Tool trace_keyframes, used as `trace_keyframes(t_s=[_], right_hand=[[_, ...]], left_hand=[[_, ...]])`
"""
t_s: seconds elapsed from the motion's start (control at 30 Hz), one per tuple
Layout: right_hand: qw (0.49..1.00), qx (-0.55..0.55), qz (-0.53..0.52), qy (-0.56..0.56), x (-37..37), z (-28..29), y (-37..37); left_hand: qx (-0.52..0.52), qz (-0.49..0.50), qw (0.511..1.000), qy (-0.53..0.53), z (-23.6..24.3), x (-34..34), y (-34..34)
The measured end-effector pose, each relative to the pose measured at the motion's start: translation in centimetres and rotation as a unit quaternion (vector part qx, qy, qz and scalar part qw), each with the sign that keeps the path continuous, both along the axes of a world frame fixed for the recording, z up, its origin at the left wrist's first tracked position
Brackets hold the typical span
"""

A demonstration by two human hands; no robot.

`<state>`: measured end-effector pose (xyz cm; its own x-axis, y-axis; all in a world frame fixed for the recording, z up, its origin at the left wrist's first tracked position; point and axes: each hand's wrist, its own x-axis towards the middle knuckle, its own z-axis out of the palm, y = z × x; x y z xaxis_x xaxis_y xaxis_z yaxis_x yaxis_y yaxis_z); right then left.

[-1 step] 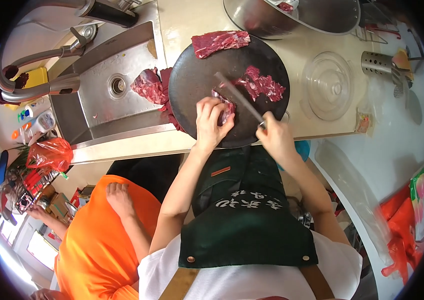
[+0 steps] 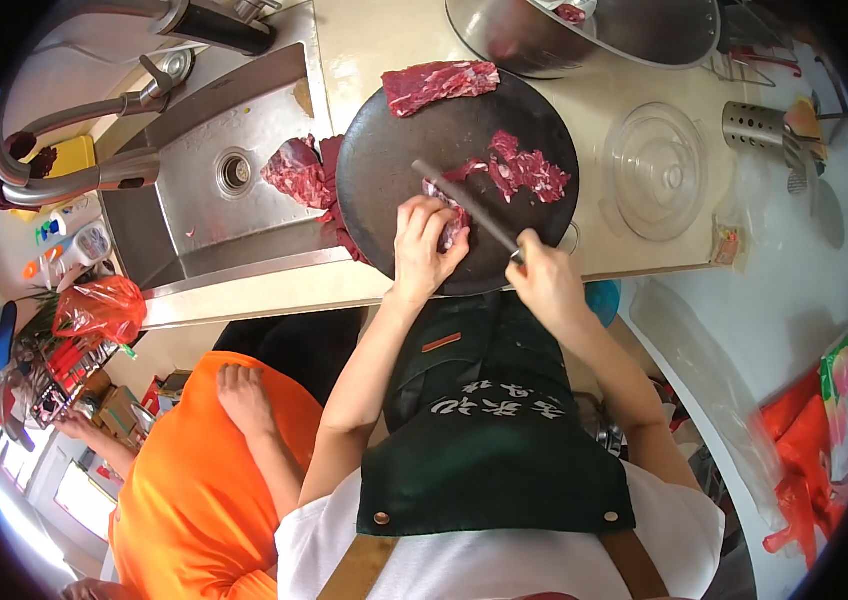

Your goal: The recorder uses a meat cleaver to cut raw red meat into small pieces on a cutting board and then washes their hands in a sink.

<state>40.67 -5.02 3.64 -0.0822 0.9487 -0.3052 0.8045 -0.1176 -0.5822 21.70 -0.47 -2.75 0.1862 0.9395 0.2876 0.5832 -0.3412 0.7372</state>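
Observation:
On a round dark cutting board (image 2: 379, 170), my left hand (image 2: 422, 243) is closed with bent fingers on a small piece of raw red meat (image 2: 457, 222). My right hand (image 2: 548, 280) grips the handle of a kitchen knife (image 2: 474, 210), its blade slanting up to the left along the meat's far right side, close to my left fingertips. Beyond the blade lies a loose pile of cut meat (image 2: 526, 172). A larger slab of meat (image 2: 439, 88) rests at the board's far edge. More raw meat (image 2: 296, 172) sits left of the board, by the sink.
A steel sink (image 2: 169, 255) with a faucet (image 2: 129, 170) is at the left. A large metal pot (image 2: 514, 45) stands at the far side. Right of the board are a clear round lid (image 2: 656, 170) and a perforated utensil holder (image 2: 752, 127). A person in orange (image 2: 214, 460) is close on my left.
The knife and my right hand have shifted slightly left, bringing the blade nearer the held meat. My left hand stays nearly in place.

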Motion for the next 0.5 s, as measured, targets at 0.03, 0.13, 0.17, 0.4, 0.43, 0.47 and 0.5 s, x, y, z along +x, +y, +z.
trace_keyframes(t_s=[0.03,0.13,0.17,0.4,0.43,0.47,0.5], right_hand=[[0.999,-0.014,0.030,-0.016,-0.5,1.1,0.1],[0.998,-0.028,0.055,-0.016,-0.9,1.4,0.4],[0.997,-0.039,0.059,-0.027,-0.9,1.3,0.5],[0.987,-0.123,0.077,-0.075,1.3,3.2,-1.7],[0.986,-0.124,0.078,-0.075,1.4,3.1,-1.7],[0.988,-0.114,0.078,-0.064,1.4,2.9,-1.7],[0.990,-0.104,0.078,-0.053,1.4,2.8,-1.6]], left_hand=[[-0.004,-0.026,1.000,0.004,-0.2,0.0,-0.3],[-0.032,-0.018,0.999,0.006,-0.8,0.0,-0.5],[-0.040,-0.017,0.999,0.002,-0.8,0.1,-0.4],[-0.020,0.009,1.000,-0.005,-1.5,0.1,-0.7],[-0.021,0.010,1.000,-0.005,-1.4,0.1,-0.6],[-0.015,0.014,1.000,-0.011,-1.3,0.2,-0.5],[-0.010,0.018,1.000,-0.016,-1.3,0.2,-0.5]])
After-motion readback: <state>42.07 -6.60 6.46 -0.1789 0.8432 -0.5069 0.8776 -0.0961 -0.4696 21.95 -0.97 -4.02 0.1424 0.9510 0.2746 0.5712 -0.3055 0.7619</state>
